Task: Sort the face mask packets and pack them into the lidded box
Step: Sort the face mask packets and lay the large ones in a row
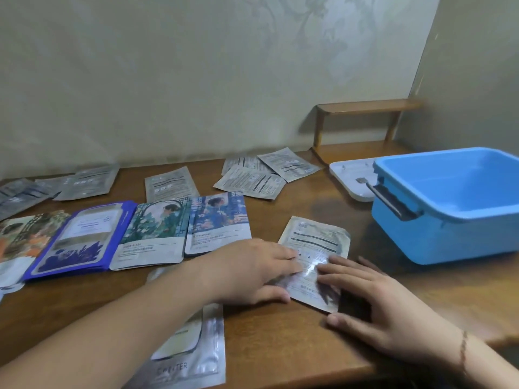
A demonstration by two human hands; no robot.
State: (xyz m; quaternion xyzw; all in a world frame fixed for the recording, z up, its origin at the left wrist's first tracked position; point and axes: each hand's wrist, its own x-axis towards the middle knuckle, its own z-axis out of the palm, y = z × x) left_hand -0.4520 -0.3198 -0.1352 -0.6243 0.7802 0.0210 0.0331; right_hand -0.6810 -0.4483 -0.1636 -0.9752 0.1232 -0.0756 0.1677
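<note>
Wooden table [280, 341] and small shelf [368, 106] against patterned wallpaper [196, 66]

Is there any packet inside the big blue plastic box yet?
No, the blue plastic box shows only its bare blue inside, and the packets lie on the brown wooden table.

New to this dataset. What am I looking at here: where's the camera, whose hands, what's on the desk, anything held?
One picture, from a wide-angle camera worn on a person's head, looking down at their own bare hands. No robot. The left hand and right hand both press flat on a silver packet lying on the wooden table; nothing is lifted. To the left lies a row of picture-front packets; more grey packets lie along the wall. On the right stands the open blue box, nothing visible inside, with its white lid lying behind it.
</note>
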